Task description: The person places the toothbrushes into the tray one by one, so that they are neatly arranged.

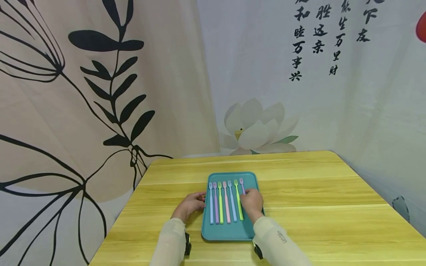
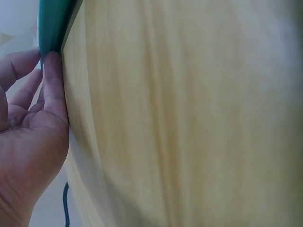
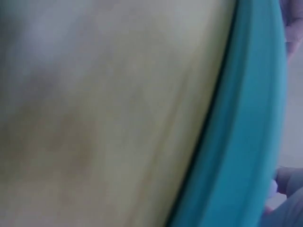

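A teal tray (image 1: 227,233) lies on the table with several pastel toothbrushes side by side in it, heads toward the far end. My right hand (image 1: 252,202) is over the tray's right side and pinches the rightmost purple toothbrush (image 1: 242,183), hiding its lower handle. Just left of that hand is a green toothbrush (image 1: 239,203). A pink toothbrush (image 1: 227,205) is near the middle; a blue toothbrush (image 1: 211,207) is at the far left. In the left wrist view, my left hand (image 2: 35,118) holds the tray's left edge between thumb and fingers.
Under the tray is a yellow wood-grain table (image 1: 316,221). Behind it hangs a pale curtain (image 1: 332,111) printed with leaves, a lotus and dark characters. In the right wrist view, the tray's side wall (image 3: 251,118) fills much of the right part.
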`<state>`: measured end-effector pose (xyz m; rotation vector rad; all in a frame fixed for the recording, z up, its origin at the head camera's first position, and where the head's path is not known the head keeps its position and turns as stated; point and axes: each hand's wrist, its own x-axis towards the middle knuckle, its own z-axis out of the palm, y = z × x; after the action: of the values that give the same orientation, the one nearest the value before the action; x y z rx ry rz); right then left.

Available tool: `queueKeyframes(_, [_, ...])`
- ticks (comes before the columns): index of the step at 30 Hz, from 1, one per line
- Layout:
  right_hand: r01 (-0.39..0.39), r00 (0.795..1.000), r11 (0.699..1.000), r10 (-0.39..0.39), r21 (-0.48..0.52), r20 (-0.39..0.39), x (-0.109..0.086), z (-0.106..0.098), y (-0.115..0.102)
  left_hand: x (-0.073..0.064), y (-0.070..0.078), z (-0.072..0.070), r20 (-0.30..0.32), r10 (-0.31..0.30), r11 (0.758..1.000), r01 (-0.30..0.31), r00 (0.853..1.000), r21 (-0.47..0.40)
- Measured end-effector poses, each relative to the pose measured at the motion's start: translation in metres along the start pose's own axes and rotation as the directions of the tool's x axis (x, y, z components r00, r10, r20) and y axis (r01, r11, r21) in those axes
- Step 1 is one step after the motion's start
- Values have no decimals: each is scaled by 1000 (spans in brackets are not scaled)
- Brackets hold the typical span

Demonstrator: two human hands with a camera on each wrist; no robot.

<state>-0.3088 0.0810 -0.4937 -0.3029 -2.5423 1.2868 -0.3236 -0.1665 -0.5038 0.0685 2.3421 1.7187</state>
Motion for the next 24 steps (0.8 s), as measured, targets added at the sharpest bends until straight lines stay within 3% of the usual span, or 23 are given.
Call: queueKeyframes(24, [-17, 999, 999, 18, -32, 45, -1, -2, 0, -1, 1, 1, -7, -7, 1000, 7, 1000, 10])
